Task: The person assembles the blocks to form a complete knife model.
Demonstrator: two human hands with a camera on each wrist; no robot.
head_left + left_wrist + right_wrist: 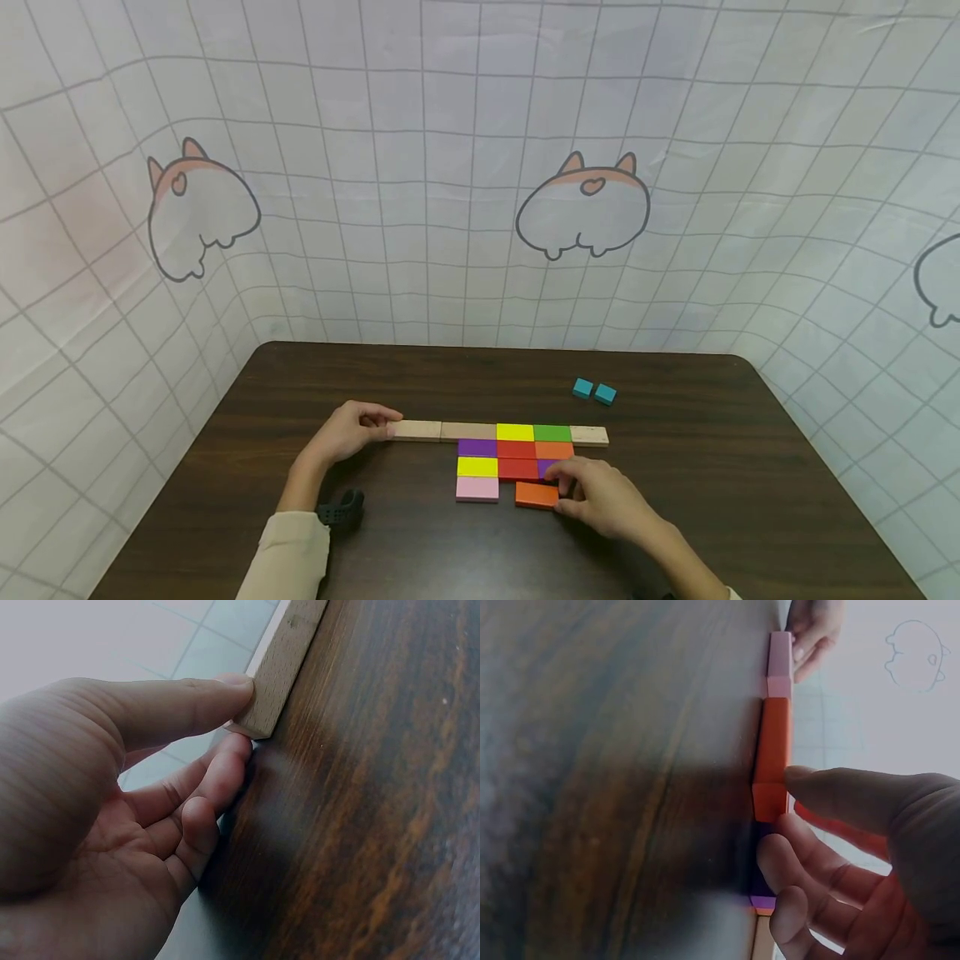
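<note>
My left hand (348, 432) is at the left end of a row of flat blocks. Its thumb and a finger pinch the end of a plain wooden block (281, 664). My right hand (600, 496) holds the right end of an orange block (536, 496), its thumb on the block's edge in the right wrist view. That orange block lies just below a red block (517, 469) and right of a pink block (477, 489). A purple block (547, 469) is partly hidden by the right fingers. Yellow, red, purple, green and orange blocks form a stepped patch under the row.
Two small teal blocks (594, 392) lie apart at the back right of the dark wooden table (420, 550). Another plain wooden block (589, 436) ends the row on the right. A white grid-patterned curtain (450, 292) surrounds the table's back and sides.
</note>
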